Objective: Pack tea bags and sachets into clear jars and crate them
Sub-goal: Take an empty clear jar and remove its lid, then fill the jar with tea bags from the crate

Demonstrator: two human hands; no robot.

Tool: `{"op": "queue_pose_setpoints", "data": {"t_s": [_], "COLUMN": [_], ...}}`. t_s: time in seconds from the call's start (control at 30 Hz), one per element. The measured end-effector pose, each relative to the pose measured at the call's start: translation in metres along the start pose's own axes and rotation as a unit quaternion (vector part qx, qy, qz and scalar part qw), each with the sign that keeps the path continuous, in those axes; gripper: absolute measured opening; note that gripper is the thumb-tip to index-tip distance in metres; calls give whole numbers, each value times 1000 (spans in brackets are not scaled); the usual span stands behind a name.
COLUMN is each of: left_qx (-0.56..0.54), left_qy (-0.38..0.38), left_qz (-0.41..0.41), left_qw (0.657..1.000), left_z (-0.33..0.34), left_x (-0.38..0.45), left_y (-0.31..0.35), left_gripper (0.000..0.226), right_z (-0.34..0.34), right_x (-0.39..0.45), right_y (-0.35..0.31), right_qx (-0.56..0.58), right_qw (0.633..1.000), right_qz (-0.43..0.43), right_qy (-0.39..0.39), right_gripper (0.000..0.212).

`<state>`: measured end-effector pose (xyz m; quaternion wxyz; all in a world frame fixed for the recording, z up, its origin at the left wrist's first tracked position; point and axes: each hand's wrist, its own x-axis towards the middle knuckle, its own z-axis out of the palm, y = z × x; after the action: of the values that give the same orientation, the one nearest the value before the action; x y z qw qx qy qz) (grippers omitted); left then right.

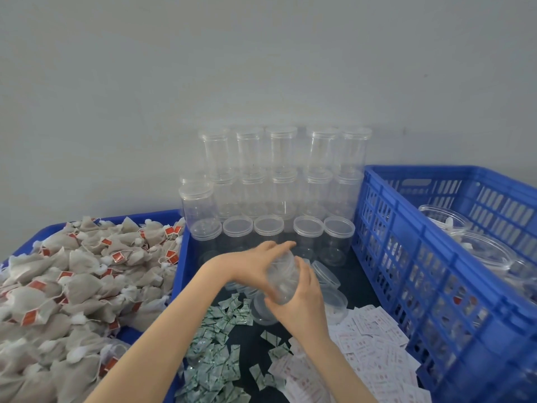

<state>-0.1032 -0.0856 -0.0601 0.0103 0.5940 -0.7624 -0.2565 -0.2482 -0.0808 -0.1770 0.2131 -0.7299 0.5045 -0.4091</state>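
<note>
Both hands gripped one clear jar (283, 282) above the dark surface (360, 289); the left hand (255, 264) curled over its top, seemingly to unscrew it; the right hand (302, 306) steadied its base. Tea bags (72, 286) lay heaped left.

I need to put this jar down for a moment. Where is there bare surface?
Bare dark surface shows between the loose lids and the blue crate. A smaller patch lies between the green sachets and the white sachets. The tea bags and stacked jars crowd everything else.
</note>
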Motion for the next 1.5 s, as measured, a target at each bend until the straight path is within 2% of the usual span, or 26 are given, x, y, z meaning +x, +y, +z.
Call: {"op": "queue_pose_setpoints", "data": {"t_s": [0.1,0.2,0.27,0.33,0.4,0.43,0.47,0.53,0.63,0.73,0.8,0.97,1.13,1.33,1.5], "left_qx": [52,94,92,36,-44,-46,-22,25,2,-72,-91,-174,-108,-178,-189], "left_qy": [88,166,189,136,42,8,-2,40,105,160,146,130,127,78,63], "left_qz": [-45,-170,-215,-169,-59,-18,8,27,-44,-149,-151,-142,-217,-288,-302], "left_qw": [994,967,954,976,996,999,1000,998,994,973,973,966,962,938,932], "left_z": [4,13,14,12,7,5,5,4,3,2,-1,-6,19,40,50], "left_x": [3,6,7,5,1,0,-1,2,7,8,9,17,35,57,66], "left_y": [0,8,8,2,-2,-3,-4,-5,-7,-10,-18,-48,-79,-105,-116], "left_gripper": [94,100,98,99,106,113,116,106,86,104,107,87,84,83,79], "right_z": [0,3,5,5,2,1,0,-1,1,3,-1,-4,-3,-6,-7], "right_x": [-3,-4,-2,-2,-1,0,0,0,-2,0,1,5,8,11,13], "right_y": [-4,-5,-4,-3,0,1,2,1,-1,4,6,13,13,13,15], "right_qx": [0,-33,-74,-88,-66,-54,-49,-46,-56,-68,-48,15,42,67,73], "right_qw": [1000,999,995,993,997,998,998,999,998,996,998,999,997,996,997], "right_qz": [-7,-32,-50,-58,-44,-33,-24,-17,-23,-12,9,47,60,45,29], "right_qy": [-14,28,52,47,25,15,10,8,30,56,42,23,19,26,29], "right_gripper": [101,98,95,93,93,96,98,100,96,96,99,107,107,104,104]}}
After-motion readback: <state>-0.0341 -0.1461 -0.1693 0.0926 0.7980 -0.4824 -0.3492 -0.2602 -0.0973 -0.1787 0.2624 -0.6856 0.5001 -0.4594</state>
